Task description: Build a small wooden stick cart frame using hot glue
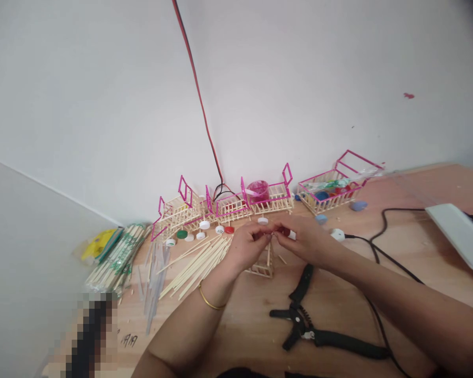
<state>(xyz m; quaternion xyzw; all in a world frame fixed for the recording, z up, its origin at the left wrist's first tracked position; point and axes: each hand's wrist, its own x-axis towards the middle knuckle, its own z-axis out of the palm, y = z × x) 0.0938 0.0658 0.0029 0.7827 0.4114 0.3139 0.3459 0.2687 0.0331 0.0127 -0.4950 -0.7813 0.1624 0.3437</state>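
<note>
My left hand [249, 245] and my right hand [299, 239] meet fingertip to fingertip above the table, both pinching. What sits between the fingers is too small to make out. Just below them stands a small frame of wooden sticks [262, 270], partly covered by my hands. Loose thin wooden sticks [197, 268] lie fanned out left of my left hand. Black-handled pliers [299, 323] rest spread apart on the table in front of my right hand.
Along the wall stand several stick-built carts [230, 207] with pink edges and bottle-cap wheels. A cup of pink paint [258, 191] is among them. Glue sticks [155, 283] and bagged sticks [120, 257] lie left. A black cable [398, 265] and white panel [457, 236] are right.
</note>
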